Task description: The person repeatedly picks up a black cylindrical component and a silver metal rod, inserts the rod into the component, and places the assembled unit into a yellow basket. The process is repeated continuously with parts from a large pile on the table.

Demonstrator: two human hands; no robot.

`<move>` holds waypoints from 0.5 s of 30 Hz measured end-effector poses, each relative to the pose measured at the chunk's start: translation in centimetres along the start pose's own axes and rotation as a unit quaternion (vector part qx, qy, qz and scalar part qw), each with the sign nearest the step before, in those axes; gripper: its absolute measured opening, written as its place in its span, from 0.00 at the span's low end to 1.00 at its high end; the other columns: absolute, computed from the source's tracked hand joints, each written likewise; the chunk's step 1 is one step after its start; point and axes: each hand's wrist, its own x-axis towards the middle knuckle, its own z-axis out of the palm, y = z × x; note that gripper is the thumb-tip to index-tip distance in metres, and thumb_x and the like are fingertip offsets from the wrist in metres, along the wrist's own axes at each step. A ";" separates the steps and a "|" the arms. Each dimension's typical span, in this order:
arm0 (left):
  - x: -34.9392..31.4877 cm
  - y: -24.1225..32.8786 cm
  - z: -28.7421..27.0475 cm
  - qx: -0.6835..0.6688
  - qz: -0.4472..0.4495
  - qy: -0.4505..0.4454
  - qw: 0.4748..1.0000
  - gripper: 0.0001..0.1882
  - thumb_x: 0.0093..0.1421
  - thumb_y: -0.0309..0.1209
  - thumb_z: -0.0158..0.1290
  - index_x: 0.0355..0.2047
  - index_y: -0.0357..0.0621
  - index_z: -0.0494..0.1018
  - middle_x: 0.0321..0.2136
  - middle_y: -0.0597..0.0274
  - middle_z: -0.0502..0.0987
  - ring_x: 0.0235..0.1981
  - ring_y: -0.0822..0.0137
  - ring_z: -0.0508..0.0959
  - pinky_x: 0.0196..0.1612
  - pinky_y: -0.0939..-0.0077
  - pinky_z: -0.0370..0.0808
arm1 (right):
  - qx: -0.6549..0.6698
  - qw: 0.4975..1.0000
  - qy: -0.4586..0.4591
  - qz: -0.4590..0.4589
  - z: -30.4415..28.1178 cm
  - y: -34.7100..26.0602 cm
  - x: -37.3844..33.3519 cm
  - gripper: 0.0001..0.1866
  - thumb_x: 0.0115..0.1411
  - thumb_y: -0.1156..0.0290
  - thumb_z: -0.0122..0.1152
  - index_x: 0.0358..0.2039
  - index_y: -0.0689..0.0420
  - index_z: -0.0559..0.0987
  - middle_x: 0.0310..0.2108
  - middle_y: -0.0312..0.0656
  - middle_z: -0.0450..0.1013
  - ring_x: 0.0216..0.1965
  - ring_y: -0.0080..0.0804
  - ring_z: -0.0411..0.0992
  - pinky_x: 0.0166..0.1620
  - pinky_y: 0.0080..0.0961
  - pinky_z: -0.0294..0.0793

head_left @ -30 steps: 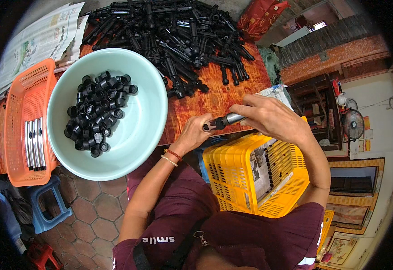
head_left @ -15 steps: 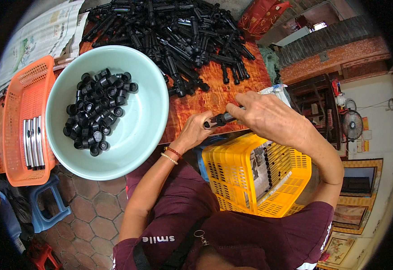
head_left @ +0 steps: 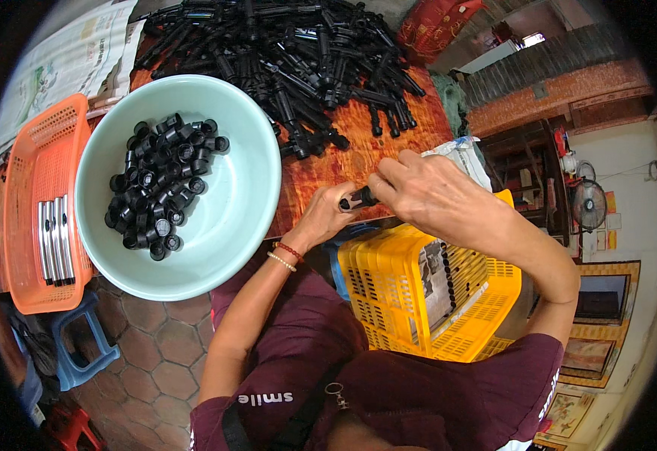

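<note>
Over the near edge of the table (head_left: pixel 426 124), left hand (head_left: pixel 323 216) pinches a black-ended tube (head_left: pixel 355 199) while right hand (head_left: pixel 433 192), just shifted closer, grips it too, covering its silver part so both grasps bunch near the black end, basin (head_left: pixel 230 225) of black caps (head_left: pixel 166 184) to the left, tube heap (head_left: pixel 268 60) toward the far edge.
</note>
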 end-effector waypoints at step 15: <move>0.0 -0.4 1.3 0.054 0.067 0.116 0.989 0.12 0.50 0.25 0.58 0.22 0.37 0.63 0.15 0.49 0.67 0.17 0.52 0.70 0.22 0.67 0.66 | 0.053 0.998 -0.043 -0.009 0.1 1.2 0.7 0.08 0.46 0.74 0.56 0.27 0.63 0.71 0.21 0.46 0.69 0.22 0.44 0.72 0.23 0.36 0.69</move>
